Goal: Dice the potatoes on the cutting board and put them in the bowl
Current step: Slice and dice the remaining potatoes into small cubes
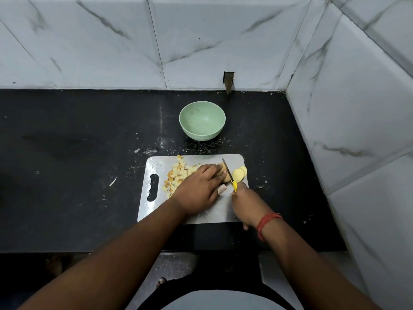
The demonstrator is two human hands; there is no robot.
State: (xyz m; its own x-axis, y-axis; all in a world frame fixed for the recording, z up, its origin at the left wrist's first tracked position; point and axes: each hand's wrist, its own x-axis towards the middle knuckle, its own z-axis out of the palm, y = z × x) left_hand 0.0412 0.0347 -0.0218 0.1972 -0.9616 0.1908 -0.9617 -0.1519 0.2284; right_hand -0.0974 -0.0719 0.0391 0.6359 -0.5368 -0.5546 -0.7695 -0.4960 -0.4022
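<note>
Two hands work over the metal cutting board point(201, 217). Nearest, the right hand point(247, 203) is wrapped around the yellow handle of a small knife point(230, 174), its blade running away from the fingers toward the wall and set against the cut face of the potato point(224, 175). The left hand point(199, 189) curls over that potato and pins it down, a bandage on its thumb. Most of the potato is hidden under those fingers, so I can only judge that its long axis lies across the board, left to right, with the cut end facing the blade. Just beyond the blade, on the side away from the left fingers, a few round slices point(240, 173) lie overlapping. Left of the left hand's knuckles sits a heap of diced cubes point(176, 175). Farther off, well apart from the fingers, the green bowl point(202, 124) stands on the black counter point(78, 142) holding nothing. So I'd say roughly half done: slicing continues, those slices want dicing, and no transfer has begun.
</note>
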